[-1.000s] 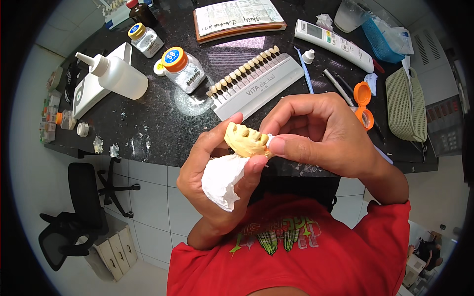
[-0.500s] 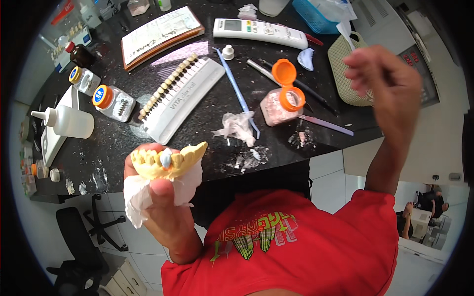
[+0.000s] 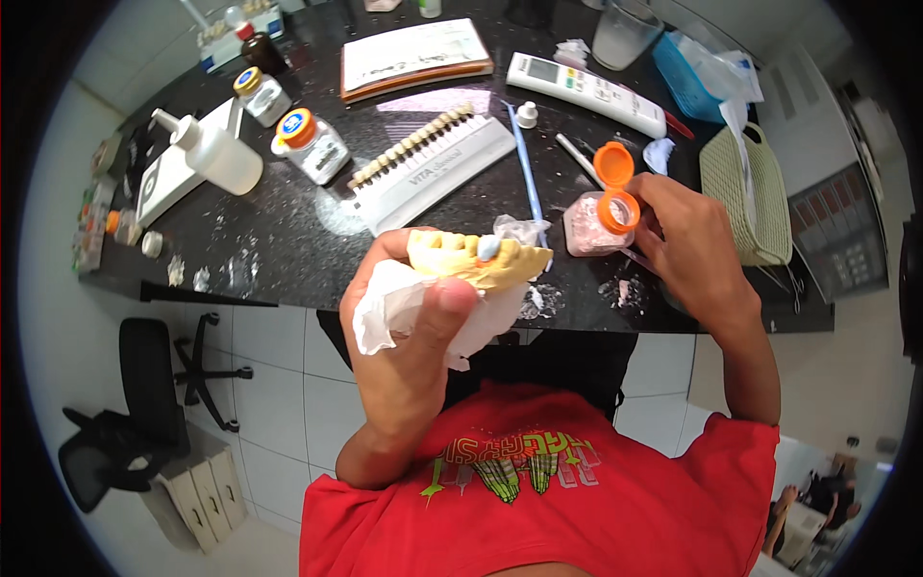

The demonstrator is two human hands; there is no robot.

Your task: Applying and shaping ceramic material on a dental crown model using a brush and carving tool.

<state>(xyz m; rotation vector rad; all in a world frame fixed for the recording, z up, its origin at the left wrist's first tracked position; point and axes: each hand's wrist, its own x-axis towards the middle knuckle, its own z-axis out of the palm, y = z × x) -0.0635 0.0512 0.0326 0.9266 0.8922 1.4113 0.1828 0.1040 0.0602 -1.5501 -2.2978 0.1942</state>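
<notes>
My left hand [image 3: 404, 370] is closed on a yellow dental cast [image 3: 447, 262], with a crumpled white tissue [image 3: 392, 306] between palm and cast. One tooth [image 3: 488, 249] on the cast is blue-grey, with a small orange patch below it. My right hand [image 3: 707, 255] is at the table beside a jar of pink powder [image 3: 586, 229], whose orange lid [image 3: 613, 164] stands flipped open. Its fingers are curled down close to the jar's rim, and whatever they grip is hidden. A pale lilac stick [image 3: 636, 258] shows partly below these fingers.
A tooth shade guide [image 3: 437, 175] and a blue stick-like tool [image 3: 526, 168] lie mid-table. Behind are a notepad [image 3: 418, 56] and a white remote control [image 3: 588, 94]. A green basket [image 3: 740, 197] stands right; a squeeze bottle [image 3: 223, 157] and a capped jar [image 3: 315, 149] stand left.
My right hand has come down from above the basket to beside the pink powder jar. My left hand, still holding the cast and tissue, appears farther right. The whole view has shifted.
</notes>
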